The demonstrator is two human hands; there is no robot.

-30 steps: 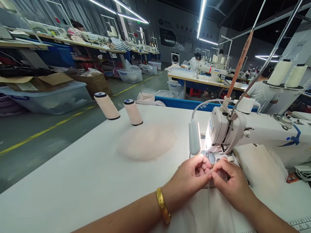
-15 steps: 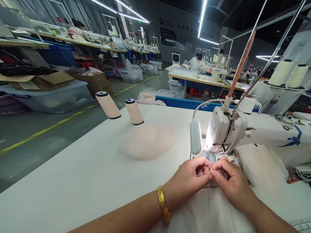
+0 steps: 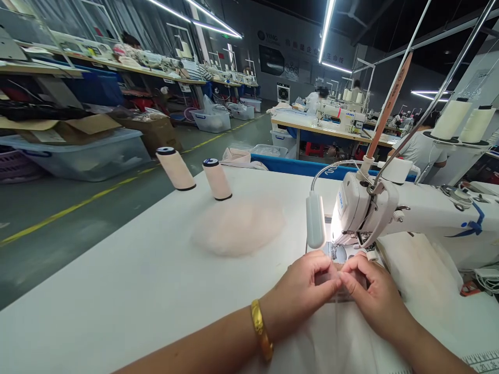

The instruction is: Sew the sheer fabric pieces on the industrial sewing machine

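Observation:
My left hand (image 3: 307,280) and my right hand (image 3: 370,288) meet in front of the sewing machine (image 3: 362,208), thumbs and forefingers pinched almost tip to tip. Between them they hold a thin, sheer pale fabric (image 3: 343,332), which hangs down toward my lap. Both hands are closed on its edge; the exact bit in the fingertips is too small to make out. Just beyond my fingers are the lit needle area and metal plate (image 3: 338,252). A small lamp (image 3: 315,221) hangs left of the machine head.
Two peach thread cones (image 3: 217,179) stand at the white table's (image 3: 156,280) far edge. A sheer pale fabric piece (image 3: 239,226) lies left of the machine, another fabric pile (image 3: 421,265) to its right. A ruler (image 3: 481,361) shows at the lower right. Co-workers sit farther off.
My left fingers have shifted slightly, and a little more sheer fabric shows between the hands. The hands stay at the same spot before the machine.

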